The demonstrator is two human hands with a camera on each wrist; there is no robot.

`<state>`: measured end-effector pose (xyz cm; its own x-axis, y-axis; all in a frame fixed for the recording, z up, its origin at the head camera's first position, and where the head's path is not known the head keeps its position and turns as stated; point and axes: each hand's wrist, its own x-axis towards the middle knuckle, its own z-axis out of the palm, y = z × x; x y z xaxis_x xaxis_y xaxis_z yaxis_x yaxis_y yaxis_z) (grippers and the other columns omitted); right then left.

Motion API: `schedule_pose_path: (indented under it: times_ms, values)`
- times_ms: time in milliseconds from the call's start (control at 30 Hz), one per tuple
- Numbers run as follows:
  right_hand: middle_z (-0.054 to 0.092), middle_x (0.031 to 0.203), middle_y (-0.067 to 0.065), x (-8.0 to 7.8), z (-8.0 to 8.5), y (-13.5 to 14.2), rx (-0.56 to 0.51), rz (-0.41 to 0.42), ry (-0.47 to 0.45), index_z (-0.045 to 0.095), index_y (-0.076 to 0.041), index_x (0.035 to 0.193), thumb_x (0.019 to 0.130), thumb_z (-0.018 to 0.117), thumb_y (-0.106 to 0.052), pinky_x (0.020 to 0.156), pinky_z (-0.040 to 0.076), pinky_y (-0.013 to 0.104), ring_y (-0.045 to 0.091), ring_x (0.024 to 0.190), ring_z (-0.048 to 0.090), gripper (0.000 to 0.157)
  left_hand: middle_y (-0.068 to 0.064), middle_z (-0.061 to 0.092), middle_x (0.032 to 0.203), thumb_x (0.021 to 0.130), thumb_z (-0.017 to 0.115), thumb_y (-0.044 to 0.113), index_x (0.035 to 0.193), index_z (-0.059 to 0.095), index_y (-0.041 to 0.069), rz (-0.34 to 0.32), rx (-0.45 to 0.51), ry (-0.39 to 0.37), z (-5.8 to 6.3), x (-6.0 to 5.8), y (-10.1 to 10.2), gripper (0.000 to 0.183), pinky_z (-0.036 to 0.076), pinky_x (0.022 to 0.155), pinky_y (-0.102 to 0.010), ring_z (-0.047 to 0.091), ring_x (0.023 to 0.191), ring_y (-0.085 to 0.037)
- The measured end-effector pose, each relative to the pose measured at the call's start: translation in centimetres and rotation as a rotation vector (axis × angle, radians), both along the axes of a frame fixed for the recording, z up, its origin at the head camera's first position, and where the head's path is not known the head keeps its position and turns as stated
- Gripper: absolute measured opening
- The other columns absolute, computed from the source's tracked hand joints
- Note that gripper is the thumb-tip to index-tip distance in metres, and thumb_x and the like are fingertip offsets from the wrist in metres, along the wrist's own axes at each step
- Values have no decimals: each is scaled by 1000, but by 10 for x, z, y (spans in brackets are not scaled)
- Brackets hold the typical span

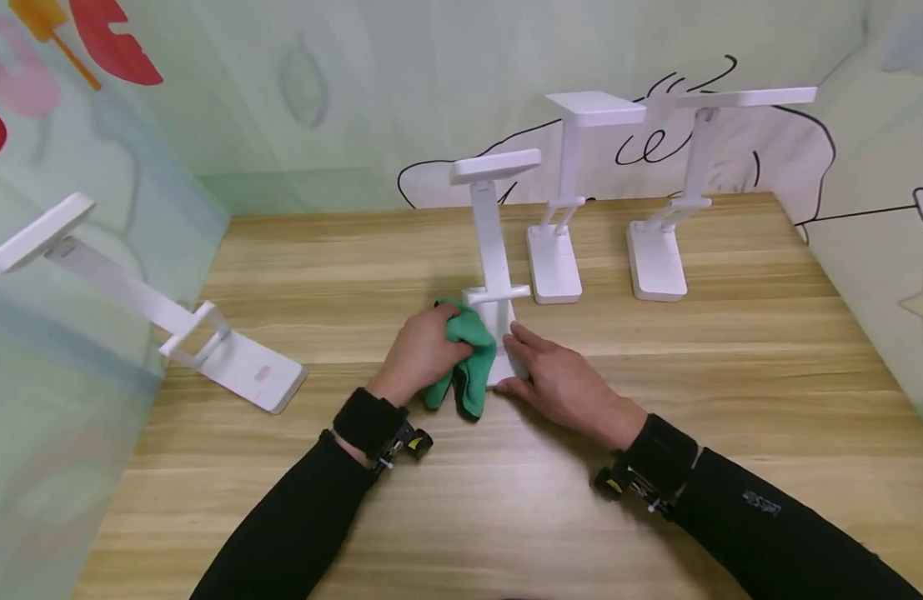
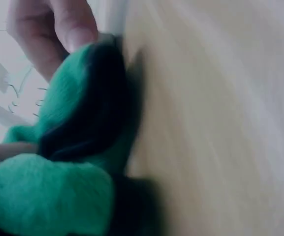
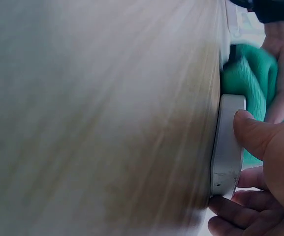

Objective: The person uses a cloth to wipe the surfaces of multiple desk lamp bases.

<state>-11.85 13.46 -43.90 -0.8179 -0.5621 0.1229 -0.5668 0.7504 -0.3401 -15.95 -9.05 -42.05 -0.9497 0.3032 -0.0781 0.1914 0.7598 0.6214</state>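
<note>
Lamp looks plastic, smooth, low sheen; base shows scuffs at one end. Cloth: plush, matt. Table: wood-grained, smooth, faintly glossy. Sleeves: matt fabric.

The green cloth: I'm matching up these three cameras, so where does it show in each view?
Head: the cloth is near the centre, in the left hand, overlapping the lamp base's left edge.
Left wrist: large, across the lower left.
Right wrist: upper right, bordering the lamp base.
Shared landmark: the wooden table, in all three.
</note>
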Motion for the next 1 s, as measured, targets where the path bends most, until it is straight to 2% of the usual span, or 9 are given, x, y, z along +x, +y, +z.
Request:
schedule_pose_path:
  times_ms: [100,167,300,400,500,600,800,900,1000]
  values:
    - [43,145,24,2,0,0,-2,-5,-2,47,5,137,89,67,-43,90,52,46,35,119,54,71,-2,66,98,81,71,25,109,64,15,-165,-37,-86,10,3,-14,31,51,74,-34,58,84,-18]
    - [43,145,25,2,0,0,-9,0,3,47,5,137,89,67,-42,91,51,46,35,119,54,71,-2,65,96,82,69,23,105,64,17,-206,-64,-128,18,0,-27,25,50,71,-33,58,82,-19]
    - [43,145,26,1,-1,0,-17,11,30,47,5,137,89,68,-41,92,51,46,36,120,53,70,-7,64,103,85,61,14,113,61,14,-98,-126,-90,30,-22,-44,28,49,73,-37,56,84,-24]
    - [44,144,26,1,-1,1,-11,8,38,48,6,137,89,68,-41,91,51,46,36,119,54,70,-11,62,119,88,54,8,128,57,13,-30,-84,-56,26,-48,-40,41,48,76,-37,56,90,-26]
    - [43,145,25,1,-1,1,-7,9,20,47,5,138,89,67,-42,92,51,45,35,120,53,70,-10,57,130,86,50,1,137,54,18,-75,35,-95,18,-72,-29,54,46,75,-34,54,92,-24]
    - [42,146,24,1,-1,0,-7,16,6,46,4,139,90,65,-43,93,50,44,34,122,52,70,-8,59,123,82,52,-2,136,55,24,-151,126,-221,13,-88,-20,61,44,66,-30,54,83,-23]
    - [42,146,24,1,0,-2,-3,16,6,46,4,138,90,65,-42,93,50,44,33,122,52,70,-6,59,107,81,58,1,135,56,31,-273,1,-396,19,-103,-12,61,45,64,-29,52,79,-22]
    - [43,145,25,2,0,-1,-3,11,16,47,5,137,90,66,-41,93,50,44,34,121,52,69,-6,59,106,81,60,3,130,59,26,-295,-45,-384,22,-104,-8,55,45,68,-31,53,84,-24]
    - [44,144,26,4,0,0,12,4,36,47,6,136,89,67,-41,93,50,44,34,121,53,69,-6,61,107,83,62,8,126,62,21,-259,-57,-312,19,-101,-6,45,46,71,-30,54,86,-23]
